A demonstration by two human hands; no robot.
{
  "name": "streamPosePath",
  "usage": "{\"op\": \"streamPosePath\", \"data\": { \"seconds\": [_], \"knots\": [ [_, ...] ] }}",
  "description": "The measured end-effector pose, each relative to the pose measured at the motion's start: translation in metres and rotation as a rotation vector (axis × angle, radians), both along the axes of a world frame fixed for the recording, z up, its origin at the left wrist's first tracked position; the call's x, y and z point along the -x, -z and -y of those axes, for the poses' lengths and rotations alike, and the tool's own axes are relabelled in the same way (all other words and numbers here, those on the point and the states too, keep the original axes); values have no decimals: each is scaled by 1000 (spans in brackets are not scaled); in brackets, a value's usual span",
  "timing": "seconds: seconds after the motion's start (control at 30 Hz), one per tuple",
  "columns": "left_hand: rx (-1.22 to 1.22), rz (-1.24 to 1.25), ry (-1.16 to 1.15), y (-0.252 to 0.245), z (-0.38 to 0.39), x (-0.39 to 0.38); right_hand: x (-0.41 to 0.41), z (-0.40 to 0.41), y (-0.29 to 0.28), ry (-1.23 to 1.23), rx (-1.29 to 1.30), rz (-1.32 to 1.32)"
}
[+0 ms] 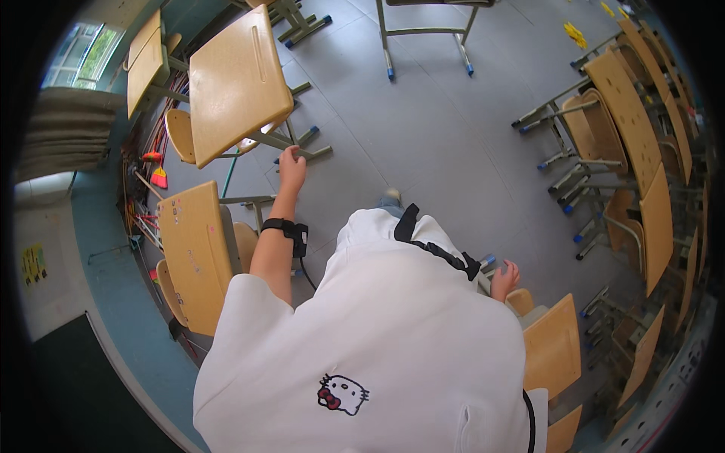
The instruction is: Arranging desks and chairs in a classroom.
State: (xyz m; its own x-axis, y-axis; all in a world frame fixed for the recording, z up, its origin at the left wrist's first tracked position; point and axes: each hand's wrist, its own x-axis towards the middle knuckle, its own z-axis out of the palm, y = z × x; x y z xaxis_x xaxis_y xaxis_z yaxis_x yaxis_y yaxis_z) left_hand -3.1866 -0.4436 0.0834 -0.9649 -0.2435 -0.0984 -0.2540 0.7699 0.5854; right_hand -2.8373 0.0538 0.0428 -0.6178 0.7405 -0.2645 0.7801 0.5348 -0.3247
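My left hand (293, 169) hangs before me with its fingers loosely bent and nothing visible in it. It appears close to the metal foot of a wooden school desk (235, 79), though contact cannot be made out. A black strap with a small device (295, 233) is fastened round my left forearm, with a cable running from it. Low on the right, my right hand (504, 280) has its fingers bent and apart, with no object seen in it. Just behind that hand are a chair back (520, 301) and a wooden desk (552, 345).
At left, a desk with stickers (192, 257) has chairs beside it. Brooms (160, 176) and long handles line the wall. Desks and chairs (628, 130) stand in rows at right. A metal-framed seat (427, 31) stands ahead on the grey tiled floor (430, 124). Yellow scraps (575, 35) lie beyond.
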Motion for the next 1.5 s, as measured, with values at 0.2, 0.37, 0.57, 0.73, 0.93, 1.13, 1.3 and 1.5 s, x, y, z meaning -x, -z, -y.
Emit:
{"op": "streamPosePath", "data": {
  "seconds": [0.2,0.37,0.57,0.73,0.93,1.13,1.3,1.5],
  "knots": [
    [-1025,271,-561,20,57,39,107,-47,41,16,458,-159],
    [-1823,-113,-910,51,95,138,197,4,-21,-253,558,-31],
    [-1390,-287,-1147,74,22,196,155,-21,-42,-140,461,-73],
    [-1609,-225,-1020,62,-3,214,53,-51,-1,17,432,159],
    [-1741,-199,-987,84,-41,205,-4,-39,17,166,660,338],
    [-1796,106,-784,88,0,202,36,-30,25,309,685,38],
    [-1880,43,-684,81,10,167,72,-45,24,251,568,-32],
    [-1799,110,-685,68,24,172,97,-40,54,198,821,156]
  ]
}}
